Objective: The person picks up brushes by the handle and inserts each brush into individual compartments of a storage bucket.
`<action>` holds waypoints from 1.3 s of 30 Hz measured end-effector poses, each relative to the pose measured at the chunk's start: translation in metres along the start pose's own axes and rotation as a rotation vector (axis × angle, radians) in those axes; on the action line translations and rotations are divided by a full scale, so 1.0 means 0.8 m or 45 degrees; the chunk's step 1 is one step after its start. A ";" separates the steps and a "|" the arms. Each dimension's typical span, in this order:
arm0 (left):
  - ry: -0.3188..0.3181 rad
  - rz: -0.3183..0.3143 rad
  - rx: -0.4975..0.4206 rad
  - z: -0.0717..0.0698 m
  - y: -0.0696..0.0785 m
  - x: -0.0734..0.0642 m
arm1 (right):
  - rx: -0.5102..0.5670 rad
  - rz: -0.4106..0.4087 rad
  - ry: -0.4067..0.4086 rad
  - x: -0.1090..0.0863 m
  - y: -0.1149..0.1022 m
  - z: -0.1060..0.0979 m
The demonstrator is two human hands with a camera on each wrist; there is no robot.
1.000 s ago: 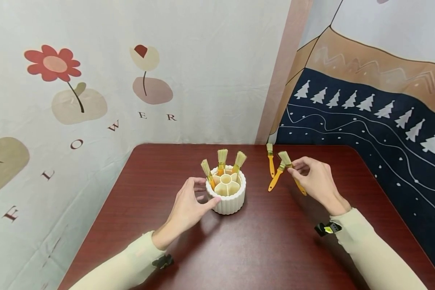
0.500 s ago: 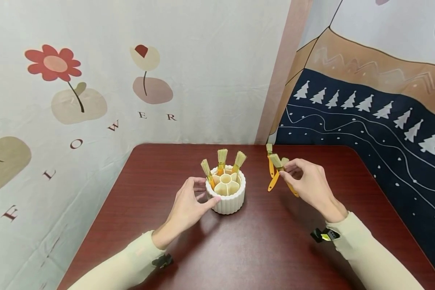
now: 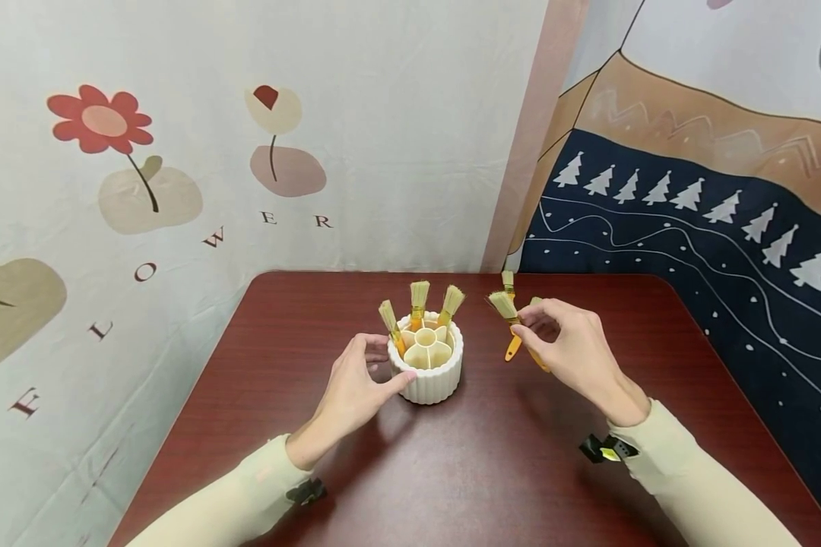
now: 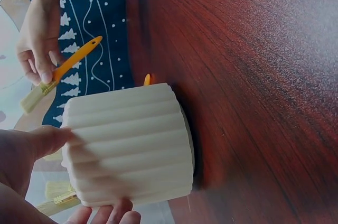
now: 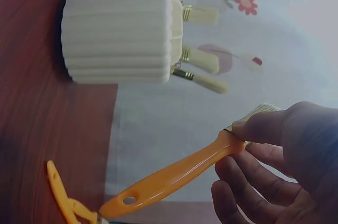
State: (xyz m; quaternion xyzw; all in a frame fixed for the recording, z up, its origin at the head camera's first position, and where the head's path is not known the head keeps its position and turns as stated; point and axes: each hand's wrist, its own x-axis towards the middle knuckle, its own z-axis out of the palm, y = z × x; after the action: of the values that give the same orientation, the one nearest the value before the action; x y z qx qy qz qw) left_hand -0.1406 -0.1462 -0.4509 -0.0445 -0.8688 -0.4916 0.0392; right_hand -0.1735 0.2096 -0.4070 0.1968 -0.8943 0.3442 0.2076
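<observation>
A white ribbed round holder [image 3: 429, 386] with a petal-shaped divider stands upright on the table. My left hand [image 3: 356, 387] grips its left side, thumb at the front rim and fingers round the far side. Three paintbrushes stand in its back and left compartments, bristles up: a left one [image 3: 388, 316], a middle one [image 3: 420, 296] and a right one [image 3: 453, 301]. Right of the holder, my right hand [image 3: 578, 353] pinches another paintbrush [image 5: 177, 176] near its ferrule, above the table. This brush tilts, bristles up and to the left, orange handle down.
Two loose paintbrushes lie behind the right hand: one at the table's back edge [image 3: 508, 282], and one whose orange handle [image 3: 513, 348] shows, the rest partly hidden. The dark red table [image 3: 438, 471] meets printed cloth walls [image 3: 383, 152] at the back.
My right hand has moved left toward the holder with the paintbrush, now passing in front of the loose brushes. My left hand and the holder have stayed in place.
</observation>
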 end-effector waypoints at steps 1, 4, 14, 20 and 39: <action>0.000 -0.001 0.000 0.000 0.000 0.000 | 0.004 -0.005 -0.001 0.000 -0.002 0.000; -0.001 -0.002 0.002 0.000 0.001 0.000 | 0.012 -0.025 -0.003 0.001 -0.009 0.002; 0.002 0.010 0.008 -0.001 0.000 0.000 | 0.059 -0.092 -0.008 0.005 -0.029 0.007; 0.005 0.018 0.020 -0.002 0.000 -0.001 | 0.090 -0.103 -0.010 0.007 -0.038 0.010; 0.008 0.036 0.030 0.000 0.000 0.001 | 0.201 -0.207 0.067 0.014 -0.065 0.026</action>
State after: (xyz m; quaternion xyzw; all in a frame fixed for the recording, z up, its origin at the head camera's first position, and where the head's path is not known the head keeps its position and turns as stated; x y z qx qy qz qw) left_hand -0.1413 -0.1465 -0.4508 -0.0546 -0.8737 -0.4808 0.0494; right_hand -0.1619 0.1569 -0.3874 0.2752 -0.8398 0.4005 0.2420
